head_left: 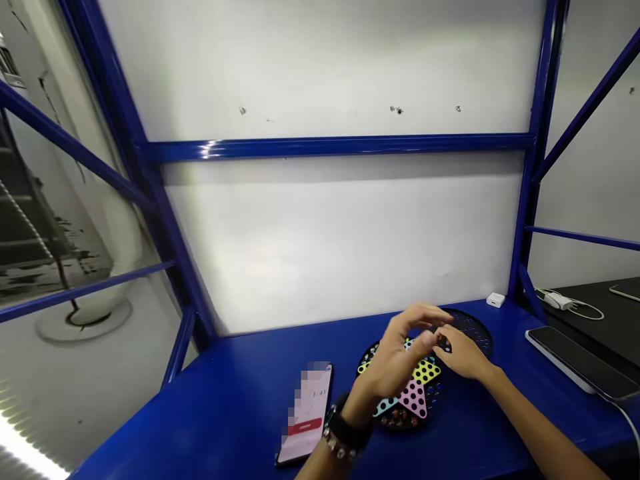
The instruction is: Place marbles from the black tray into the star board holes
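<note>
Blue paint covered the counter (200, 413), and in the lower right part of the frame a round board (414, 397) with a coloured, dotted star lay on it. A round black tray (477, 327), pitted with small holes, sat just beyond its upper right edge, partly hidden by fingers. Small reddish pieces (400, 419) lined the board's lower rim and blue ones (434, 396) its right side; a wrist or sleeve edge dragged low across them could probably have scattered a few, and anything so small and round-looking might have rolled away over the smooth paint. A crowded reach was the other likely cause of trouble, since both hands worked close together and could have bumped, making a pinched piece drop. The phone (310, 413) lay near the left wrist with its black band (347, 427), where a careless swing might have nudged it. The left hand (397, 357) hovered over the board, thumb well apart from its curved fingers, with nothing visible in its grasp. The right hand (464, 357) was narrower, fingers bent in by the tray; whether it pinched or touched anything could not be told.
</note>
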The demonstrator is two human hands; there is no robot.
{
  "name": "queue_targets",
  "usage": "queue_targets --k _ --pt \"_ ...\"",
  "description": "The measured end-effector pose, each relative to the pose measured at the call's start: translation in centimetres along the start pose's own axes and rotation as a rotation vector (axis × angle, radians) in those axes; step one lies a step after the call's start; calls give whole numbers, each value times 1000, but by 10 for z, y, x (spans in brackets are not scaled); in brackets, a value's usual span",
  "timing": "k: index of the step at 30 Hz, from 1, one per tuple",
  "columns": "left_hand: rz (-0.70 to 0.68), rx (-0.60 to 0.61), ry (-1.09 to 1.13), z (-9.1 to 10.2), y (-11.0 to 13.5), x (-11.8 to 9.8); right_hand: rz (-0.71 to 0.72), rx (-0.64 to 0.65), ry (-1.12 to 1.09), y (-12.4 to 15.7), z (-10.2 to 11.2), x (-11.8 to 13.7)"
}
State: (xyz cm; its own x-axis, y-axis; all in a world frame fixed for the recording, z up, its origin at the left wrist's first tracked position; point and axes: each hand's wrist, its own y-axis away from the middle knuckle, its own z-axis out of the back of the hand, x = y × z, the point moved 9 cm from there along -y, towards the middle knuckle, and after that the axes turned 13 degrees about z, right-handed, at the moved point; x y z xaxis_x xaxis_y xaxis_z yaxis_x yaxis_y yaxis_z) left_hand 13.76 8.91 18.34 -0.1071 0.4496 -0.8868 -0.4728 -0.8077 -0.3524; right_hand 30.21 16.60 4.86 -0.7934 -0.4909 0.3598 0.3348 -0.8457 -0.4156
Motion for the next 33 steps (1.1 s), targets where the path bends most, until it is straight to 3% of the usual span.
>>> queue_targets --k 3,6,9,13,22,27,33 --pt "106 -319 -84 47 -22 46 78 -31 -127 -28 -8 24" --pt "176 -545 -248 77 -17 95 165 100 -173 -56 -39 48" --pt "159 -490 -435 71 -9 115 183 239 -147 -73 -72 57" --pt "135 -459 -507 60 -3 113 210 296 -30 -78 -89 58" --pt "128 -397 -489 51 -6 114 330 349 120 -85 -89 67" --pt "142 -386 -393 53 -7 121 301 413 164 -77 -89 68" --pt "193 -385 -464 59 -7 127 291 374 201 -64 -81 68"
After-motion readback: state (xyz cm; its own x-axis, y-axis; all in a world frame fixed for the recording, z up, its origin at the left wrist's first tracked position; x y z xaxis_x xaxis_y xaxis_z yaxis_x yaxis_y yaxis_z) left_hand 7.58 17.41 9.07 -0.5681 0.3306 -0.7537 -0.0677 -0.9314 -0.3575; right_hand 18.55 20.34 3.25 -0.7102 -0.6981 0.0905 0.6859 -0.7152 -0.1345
